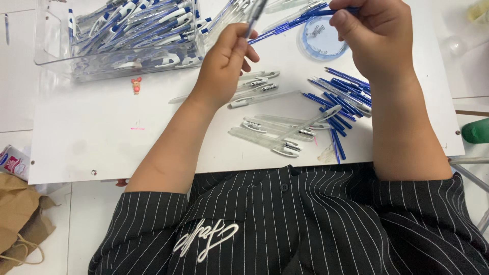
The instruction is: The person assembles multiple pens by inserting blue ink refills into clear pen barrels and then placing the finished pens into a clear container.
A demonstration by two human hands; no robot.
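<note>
My left hand (224, 63) grips a clear pen barrel (254, 15) upright above the white table (91, 132). My right hand (379, 38) pinches a blue refill (285, 30) whose tip points left toward that barrel. Several empty clear barrels (277, 132) lie on the table between my forearms. A loose heap of blue refills (341, 99) rests under my right wrist.
A clear plastic bin (122, 43) full of assembled blue-and-white pens stands at the back left. A round blue lid (318, 38) holding small springs lies near my right hand. A small pink figure (136, 85) sits in front of the bin. A brown paper bag (20, 214) lies at the lower left.
</note>
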